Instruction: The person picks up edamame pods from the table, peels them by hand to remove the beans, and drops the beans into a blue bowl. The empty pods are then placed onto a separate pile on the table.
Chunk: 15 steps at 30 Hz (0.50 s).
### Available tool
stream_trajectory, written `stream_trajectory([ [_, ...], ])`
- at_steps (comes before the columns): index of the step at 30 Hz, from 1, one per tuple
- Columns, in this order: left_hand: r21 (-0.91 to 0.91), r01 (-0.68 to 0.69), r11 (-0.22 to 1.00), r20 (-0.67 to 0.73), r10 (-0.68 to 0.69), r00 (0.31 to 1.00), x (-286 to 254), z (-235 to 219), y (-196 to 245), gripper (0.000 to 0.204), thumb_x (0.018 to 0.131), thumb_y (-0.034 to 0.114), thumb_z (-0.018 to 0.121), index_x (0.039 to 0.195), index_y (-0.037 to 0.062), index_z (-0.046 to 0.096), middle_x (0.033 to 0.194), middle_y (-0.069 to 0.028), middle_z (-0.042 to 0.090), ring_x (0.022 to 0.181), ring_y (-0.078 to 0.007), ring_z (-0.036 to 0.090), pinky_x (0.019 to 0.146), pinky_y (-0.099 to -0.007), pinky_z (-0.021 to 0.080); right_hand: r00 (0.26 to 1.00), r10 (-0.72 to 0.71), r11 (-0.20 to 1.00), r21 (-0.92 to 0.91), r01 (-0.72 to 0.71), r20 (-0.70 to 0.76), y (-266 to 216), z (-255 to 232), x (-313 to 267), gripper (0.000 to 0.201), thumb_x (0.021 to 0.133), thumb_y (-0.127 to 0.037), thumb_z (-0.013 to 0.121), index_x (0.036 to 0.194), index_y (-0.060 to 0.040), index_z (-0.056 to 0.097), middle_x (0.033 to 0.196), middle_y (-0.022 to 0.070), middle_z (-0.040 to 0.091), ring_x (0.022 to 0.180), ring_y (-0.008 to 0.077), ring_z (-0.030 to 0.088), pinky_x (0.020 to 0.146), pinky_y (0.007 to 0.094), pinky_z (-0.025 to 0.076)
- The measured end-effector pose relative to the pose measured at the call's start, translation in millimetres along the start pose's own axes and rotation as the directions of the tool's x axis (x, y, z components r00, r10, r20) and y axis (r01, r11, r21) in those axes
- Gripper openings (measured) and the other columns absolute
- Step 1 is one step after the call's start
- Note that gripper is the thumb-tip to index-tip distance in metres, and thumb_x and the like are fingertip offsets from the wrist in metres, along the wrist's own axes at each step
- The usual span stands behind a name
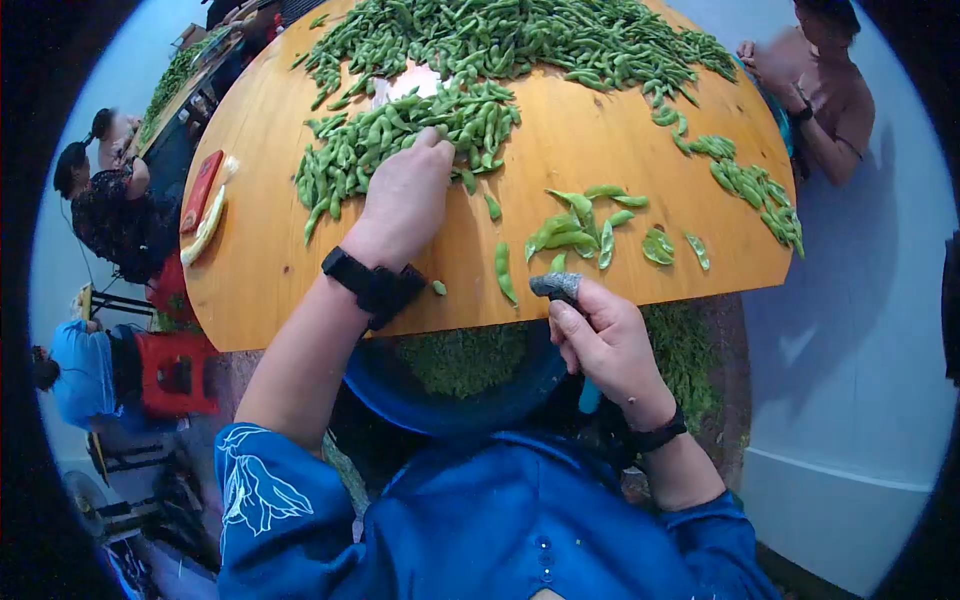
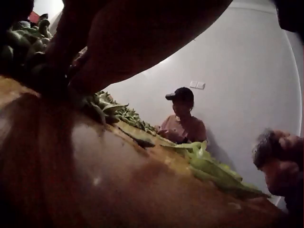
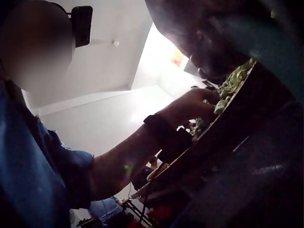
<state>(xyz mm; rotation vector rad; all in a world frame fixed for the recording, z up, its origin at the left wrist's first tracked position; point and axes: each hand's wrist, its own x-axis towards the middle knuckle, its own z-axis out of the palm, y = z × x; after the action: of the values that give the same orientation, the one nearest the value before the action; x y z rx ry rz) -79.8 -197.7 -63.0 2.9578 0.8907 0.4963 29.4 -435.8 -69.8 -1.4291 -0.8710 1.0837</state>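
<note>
My left hand [image 1: 408, 190] reaches into the near pile of green soybean pods [image 1: 345, 160], its fingers bent down among them. Its fingertips are hidden, so I cannot tell whether they pinch a pod. At the table's front edge, my right hand [image 1: 610, 335] has its fingers curled round a tool whose teal handle [image 1: 589, 396] sticks out below the palm. A dark grey wrapping [image 1: 556, 287] covers a fingertip of this hand. Just beyond it lie several loose pods [image 1: 572, 228] and an opened, flattened pod [image 1: 657, 246]. A single pod [image 1: 504, 273] lies between the hands.
A large heap of pods [image 1: 520, 40] covers the far side of the wooden table [image 1: 260, 240]. More pods [image 1: 755, 190] line its right edge. Below the front edge stands a blue tub [image 1: 400, 405] holding green matter. Another person [image 1: 835, 100] sits at the far right; a red box [image 1: 202, 190] lies left.
</note>
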Motion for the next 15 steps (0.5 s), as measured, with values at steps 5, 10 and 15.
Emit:
stream_trajectory([
  [5, -0.180, 0.005, 0.984, 0.038, 0.002, 0.999, -15.7, -6.2, -10.1, 0.016, 0.075, -0.007, 0.049, 0.090, -0.0029, 0.052, 0.097, -0.0218, 0.053, 0.089, -0.0387, 0.059, 0.076, -0.0476, 0.048, 0.992, -0.123, 0.984, -0.131, 0.121, -0.002, 3.0, 10.1, 6.7, 0.027, 0.092, -0.010, 0.052, 0.117, 0.0002, 0.058, 0.068, -0.0005, 0.055, 0.055, 0.0025, 0.048, 0.050, 0.0204, 0.040],
  [10, -0.300, 0.066, 0.952, -0.027, -0.078, 0.997, -37.5, -14.2, -13.0, 0.017, 0.076, 0.001, 0.060, 0.092, 0.0022, 0.067, 0.091, -0.0159, 0.059, 0.087, -0.0354, 0.059, 0.078, -0.0407, 0.047, 0.995, -0.076, 0.989, -0.120, 0.083, 0.065, -10.6, 19.2, 10.5, 0.028, 0.093, -0.009, 0.049, 0.118, 0.0005, 0.056, 0.071, 0.0019, 0.055, 0.052, 0.0050, 0.050, 0.049, 0.0220, 0.042],
  [15, -0.431, 0.079, 0.899, -0.104, -0.137, 0.985, -51.9, -17.2, -11.1, 0.030, 0.079, -0.004, 0.056, 0.105, 0.0057, 0.067, 0.089, -0.0154, 0.062, 0.082, -0.0328, 0.061, 0.073, -0.0366, 0.048, 0.991, 0.000, 0.991, -0.136, 0.019, 0.133, -16.5, 30.5, 15.3, 0.029, 0.093, -0.009, 0.048, 0.120, 0.0001, 0.053, 0.066, -0.0004, 0.053, 0.050, 0.0071, 0.051, 0.046, 0.0236, 0.043],
])
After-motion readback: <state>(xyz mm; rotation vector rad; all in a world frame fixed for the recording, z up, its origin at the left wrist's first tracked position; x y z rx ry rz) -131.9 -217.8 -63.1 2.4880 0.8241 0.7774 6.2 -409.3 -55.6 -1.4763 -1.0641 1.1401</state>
